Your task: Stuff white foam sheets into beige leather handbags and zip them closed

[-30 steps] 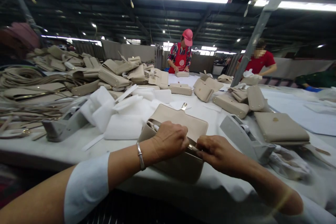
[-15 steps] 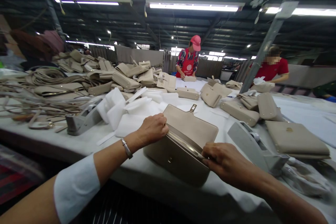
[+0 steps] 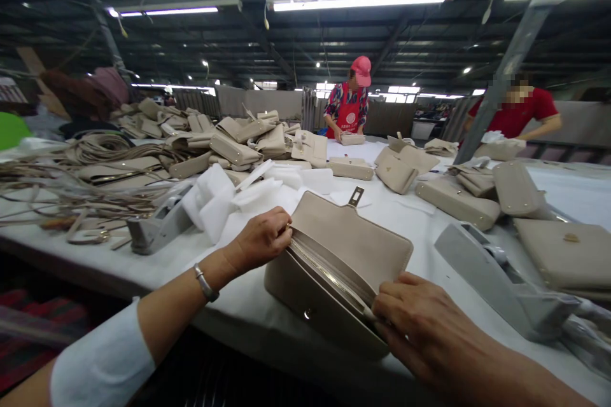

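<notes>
At the table edge [image 3: 71, 253], beige handbag [image 3: 351, 245]

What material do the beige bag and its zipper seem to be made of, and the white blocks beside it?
The beige bag looks like matte leather or faux leather, smooth and even; the picture cannot tell which. Its zipper has a fine metallic shine, so probably metal. The white blocks look like soft foam, dull and spongy.
</notes>
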A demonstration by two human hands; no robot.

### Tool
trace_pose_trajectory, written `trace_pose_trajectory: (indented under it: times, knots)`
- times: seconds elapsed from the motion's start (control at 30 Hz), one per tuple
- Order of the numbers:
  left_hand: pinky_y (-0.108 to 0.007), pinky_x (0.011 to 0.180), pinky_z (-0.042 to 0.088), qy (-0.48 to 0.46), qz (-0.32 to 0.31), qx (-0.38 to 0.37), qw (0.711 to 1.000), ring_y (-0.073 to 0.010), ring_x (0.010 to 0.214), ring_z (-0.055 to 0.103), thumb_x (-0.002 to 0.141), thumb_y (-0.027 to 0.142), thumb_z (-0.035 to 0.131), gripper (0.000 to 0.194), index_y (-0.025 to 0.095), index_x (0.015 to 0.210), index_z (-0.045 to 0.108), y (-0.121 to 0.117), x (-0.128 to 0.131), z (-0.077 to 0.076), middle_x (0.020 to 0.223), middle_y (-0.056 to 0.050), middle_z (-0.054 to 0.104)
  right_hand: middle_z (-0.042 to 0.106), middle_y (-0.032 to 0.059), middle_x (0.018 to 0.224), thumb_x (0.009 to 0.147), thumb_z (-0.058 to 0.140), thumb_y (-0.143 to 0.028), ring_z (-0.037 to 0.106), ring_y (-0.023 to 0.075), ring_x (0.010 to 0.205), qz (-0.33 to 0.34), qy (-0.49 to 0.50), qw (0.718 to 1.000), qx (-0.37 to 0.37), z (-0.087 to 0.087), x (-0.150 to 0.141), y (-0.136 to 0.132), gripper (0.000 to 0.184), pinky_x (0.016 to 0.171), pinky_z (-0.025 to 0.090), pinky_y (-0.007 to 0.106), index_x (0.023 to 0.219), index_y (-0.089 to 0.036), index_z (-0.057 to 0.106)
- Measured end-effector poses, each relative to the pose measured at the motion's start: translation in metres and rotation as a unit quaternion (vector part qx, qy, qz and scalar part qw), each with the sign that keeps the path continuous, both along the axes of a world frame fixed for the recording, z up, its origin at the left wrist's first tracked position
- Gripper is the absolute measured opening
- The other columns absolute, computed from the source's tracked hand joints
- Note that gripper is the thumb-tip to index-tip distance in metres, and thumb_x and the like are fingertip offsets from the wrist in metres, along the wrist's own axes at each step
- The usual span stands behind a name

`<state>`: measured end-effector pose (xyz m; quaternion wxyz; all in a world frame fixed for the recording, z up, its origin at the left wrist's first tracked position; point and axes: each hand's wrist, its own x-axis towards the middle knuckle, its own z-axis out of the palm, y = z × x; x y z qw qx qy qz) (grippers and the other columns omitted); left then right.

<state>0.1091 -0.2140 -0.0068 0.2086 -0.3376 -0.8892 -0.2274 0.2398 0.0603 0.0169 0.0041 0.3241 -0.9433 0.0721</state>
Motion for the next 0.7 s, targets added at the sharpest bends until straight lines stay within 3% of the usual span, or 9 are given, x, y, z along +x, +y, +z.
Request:
trace_pose_trajectory:
  times: [0.13,0.2,0.27,0.37,0.43,0.5,0.6,0.7]
  knots:
    - [-0.033,0.081,0.047,-0.049,-0.009,0.104,0.993,-0.0205,0.099,0.057,0.080,0.024,0.050,0.016,0.016,0.066,0.050,-0.001,0.000,-0.004,0.103,-0.011,0.059,0.058,0.0017,0.076,0.090,0.044,-0.022,0.052,0.0147,0.071,0.010,-0.010,0.998,-0.059,-0.003,-0.004,0.008,0.018,0.073,0.035,0.030,0.075,-0.020,0.054]
    - [-0.035,0.084,0.048,-0.114,0.020,0.190,0.975,-0.0242,0.109,0.054,0.076,0.030,0.057,0.017,0.016,0.084,0.055,0.002,-0.001,-0.012,0.118,-0.013,0.056,0.058,0.0016,0.077,0.090,0.045,-0.022,0.053,0.0142,0.073,0.003,-0.008,0.995,-0.102,-0.005,-0.003,0.011,0.016,0.076,0.036,0.030,0.078,-0.020,0.056]
    - [-0.038,0.088,0.048,-0.217,0.045,0.299,0.928,-0.0260,0.116,0.051,0.073,0.036,0.062,0.045,0.017,0.112,0.050,0.007,-0.003,-0.021,0.130,-0.014,0.050,0.058,0.0013,0.075,0.088,0.048,-0.020,0.053,0.0135,0.073,0.003,-0.003,0.989,-0.148,-0.009,-0.001,0.012,0.012,0.080,0.037,0.030,0.080,-0.019,0.058]
    - [-0.039,0.084,0.051,-0.412,0.046,0.407,0.814,-0.0280,0.106,0.060,0.070,0.044,0.065,0.072,0.018,0.133,0.038,0.019,-0.006,-0.029,0.124,-0.014,0.059,0.056,0.0012,0.070,0.082,0.053,-0.017,0.052,0.0137,0.069,0.005,0.047,0.970,-0.240,-0.022,0.002,0.017,0.007,0.075,0.039,0.030,0.080,-0.018,0.059]
    - [-0.036,0.071,0.055,-0.491,0.024,0.432,0.756,-0.0301,0.091,0.066,0.062,0.045,0.071,0.077,0.017,0.129,0.045,0.026,-0.010,-0.030,0.107,-0.011,0.068,0.057,0.0031,0.074,0.082,0.054,-0.021,0.053,0.0153,0.072,-0.028,0.108,0.937,-0.330,-0.040,0.004,0.025,0.011,0.073,0.042,0.030,0.091,-0.018,0.060]
    - [-0.034,0.062,0.056,-0.518,0.008,0.458,0.722,-0.0302,0.077,0.069,0.053,0.042,0.077,0.077,0.017,0.122,0.052,0.031,-0.016,-0.032,0.093,-0.007,0.073,0.060,0.0077,0.091,0.083,0.059,-0.034,0.056,0.0189,0.083,-0.085,0.151,0.885,-0.433,-0.067,0.009,0.033,0.034,0.078,0.045,0.032,0.113,-0.019,0.055]
    - [-0.033,0.052,0.057,-0.502,0.020,0.494,0.709,-0.0283,0.064,0.069,0.047,0.037,0.082,0.076,0.024,0.117,0.055,0.034,-0.029,-0.041,0.081,0.000,0.074,0.052,0.0150,0.123,0.067,0.065,-0.066,0.055,0.0279,0.104,-0.192,0.095,0.807,-0.551,-0.117,0.014,0.032,0.084,0.084,0.048,0.037,0.135,-0.023,0.040]
    - [-0.034,0.048,0.058,-0.458,0.038,0.517,0.722,-0.0294,0.064,0.069,0.041,0.031,0.084,0.082,0.030,0.117,0.053,0.031,-0.049,-0.058,0.078,0.004,0.074,0.052,0.0115,0.130,0.066,0.064,-0.068,0.051,0.0311,0.117,-0.310,-0.046,0.741,-0.594,-0.149,0.004,0.015,0.089,0.094,0.044,0.039,0.140,-0.029,0.035]
